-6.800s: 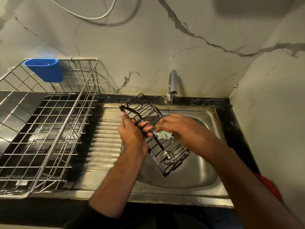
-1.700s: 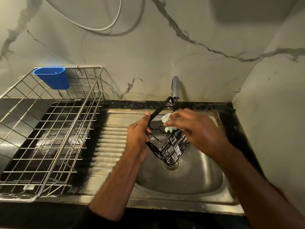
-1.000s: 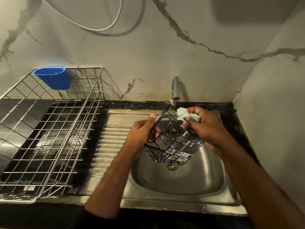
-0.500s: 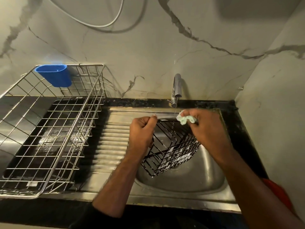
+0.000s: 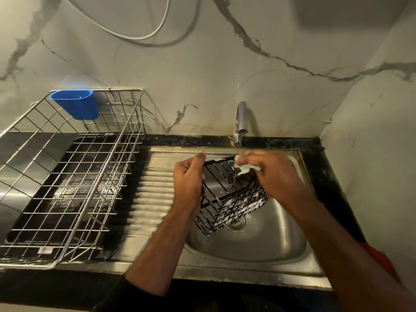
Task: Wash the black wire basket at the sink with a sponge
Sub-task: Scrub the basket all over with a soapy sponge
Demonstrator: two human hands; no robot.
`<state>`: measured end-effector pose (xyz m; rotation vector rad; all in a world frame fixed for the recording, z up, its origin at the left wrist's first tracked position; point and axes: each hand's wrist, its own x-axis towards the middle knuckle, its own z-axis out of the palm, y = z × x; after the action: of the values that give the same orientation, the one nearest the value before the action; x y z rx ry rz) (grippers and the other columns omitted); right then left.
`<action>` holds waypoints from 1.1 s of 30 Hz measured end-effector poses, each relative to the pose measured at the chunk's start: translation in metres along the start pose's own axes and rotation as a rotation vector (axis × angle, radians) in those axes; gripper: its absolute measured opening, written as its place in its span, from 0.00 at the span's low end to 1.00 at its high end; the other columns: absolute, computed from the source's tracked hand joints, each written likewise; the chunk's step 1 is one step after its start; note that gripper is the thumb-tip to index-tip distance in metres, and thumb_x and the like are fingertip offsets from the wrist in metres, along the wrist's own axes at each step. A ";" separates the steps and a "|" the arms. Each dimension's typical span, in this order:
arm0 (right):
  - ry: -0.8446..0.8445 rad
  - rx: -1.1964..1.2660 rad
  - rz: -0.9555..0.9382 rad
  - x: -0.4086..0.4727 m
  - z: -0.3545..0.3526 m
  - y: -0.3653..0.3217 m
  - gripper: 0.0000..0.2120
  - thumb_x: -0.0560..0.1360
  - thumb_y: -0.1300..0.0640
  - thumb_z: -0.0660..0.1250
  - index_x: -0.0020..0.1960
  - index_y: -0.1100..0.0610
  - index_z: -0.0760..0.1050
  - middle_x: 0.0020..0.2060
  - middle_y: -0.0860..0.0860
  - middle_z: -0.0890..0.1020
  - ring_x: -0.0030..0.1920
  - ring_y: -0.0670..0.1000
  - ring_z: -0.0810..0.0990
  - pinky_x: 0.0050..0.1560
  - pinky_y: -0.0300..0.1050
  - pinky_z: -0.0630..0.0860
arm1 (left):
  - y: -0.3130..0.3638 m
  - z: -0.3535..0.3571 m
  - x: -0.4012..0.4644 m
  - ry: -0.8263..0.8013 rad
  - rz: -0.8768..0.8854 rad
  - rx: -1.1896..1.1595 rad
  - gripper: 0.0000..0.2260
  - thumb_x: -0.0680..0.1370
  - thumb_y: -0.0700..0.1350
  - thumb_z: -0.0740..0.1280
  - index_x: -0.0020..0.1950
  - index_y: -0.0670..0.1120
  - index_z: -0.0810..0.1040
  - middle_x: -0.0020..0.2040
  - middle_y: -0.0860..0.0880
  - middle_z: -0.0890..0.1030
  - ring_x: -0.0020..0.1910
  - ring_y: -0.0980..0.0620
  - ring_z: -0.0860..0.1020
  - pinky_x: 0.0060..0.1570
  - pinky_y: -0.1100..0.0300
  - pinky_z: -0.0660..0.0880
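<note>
Together, left hand (image 5: 188, 176) grips the basket (image 5: 229, 199); right hand (image 5: 276, 174) pinches the sponge (image 5: 245, 168).

- A home kitchen, by the look of it, at the washing-up corner.
- A stainless steel sink (image 5: 247, 246) with a round drain sits at the centre, its ribbed draining board (image 5: 153, 192) running off toward 9 o'clock.
- A chrome tap (image 5: 240, 122) rises at 12 o'clock, against a wall of pale marble-patterned tiles (image 5: 202, 70) with grey veins.
- At 9 o'clock a steel wire dish rack (image 5: 74, 176) stands on the dark stone surface (image 5: 324, 167), with a blue plastic cutlery cup (image 5: 76, 104) hooked on its far rim.
- A pale hose or cable (image 5: 139, 38), hard to tell which, loops across the wall at 11 o'clock.
</note>
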<state>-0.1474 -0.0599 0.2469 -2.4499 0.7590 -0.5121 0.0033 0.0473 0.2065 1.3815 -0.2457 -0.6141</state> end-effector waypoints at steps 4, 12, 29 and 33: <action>0.094 -0.146 0.121 0.009 0.004 0.052 0.23 0.75 0.72 0.63 0.57 0.47 0.82 0.56 0.45 0.84 0.54 0.45 0.82 0.60 0.49 0.78 | -0.003 -0.006 0.004 -0.005 -0.015 -0.002 0.18 0.79 0.46 0.71 0.33 0.50 0.68 0.27 0.51 0.66 0.24 0.52 0.61 0.26 0.59 0.63; 0.028 -0.106 0.045 -0.001 0.005 0.007 0.19 0.79 0.69 0.60 0.61 0.51 0.80 0.59 0.47 0.81 0.48 0.43 0.77 0.46 0.20 0.67 | -0.005 -0.004 0.005 0.021 -0.112 -0.067 0.19 0.72 0.48 0.73 0.25 0.52 0.70 0.28 0.47 0.67 0.28 0.48 0.64 0.30 0.53 0.68; 0.079 -0.127 0.001 0.006 -0.018 0.036 0.20 0.76 0.74 0.57 0.51 0.53 0.80 0.56 0.50 0.81 0.53 0.51 0.81 0.58 0.50 0.78 | 0.002 -0.008 0.008 0.180 -0.231 -0.171 0.14 0.78 0.40 0.68 0.34 0.46 0.70 0.22 0.52 0.68 0.16 0.56 0.64 0.16 0.65 0.61; 0.098 -0.048 -0.114 -0.006 0.005 -0.005 0.19 0.78 0.70 0.63 0.58 0.50 0.80 0.58 0.44 0.79 0.45 0.37 0.75 0.44 0.25 0.74 | -0.004 -0.005 0.010 0.211 -0.299 -0.177 0.11 0.78 0.40 0.68 0.37 0.45 0.72 0.21 0.52 0.69 0.16 0.55 0.64 0.16 0.65 0.61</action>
<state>-0.1478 -0.0509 0.2449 -2.5390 0.6805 -0.6680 0.0134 0.0462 0.2002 1.3087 0.1843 -0.7123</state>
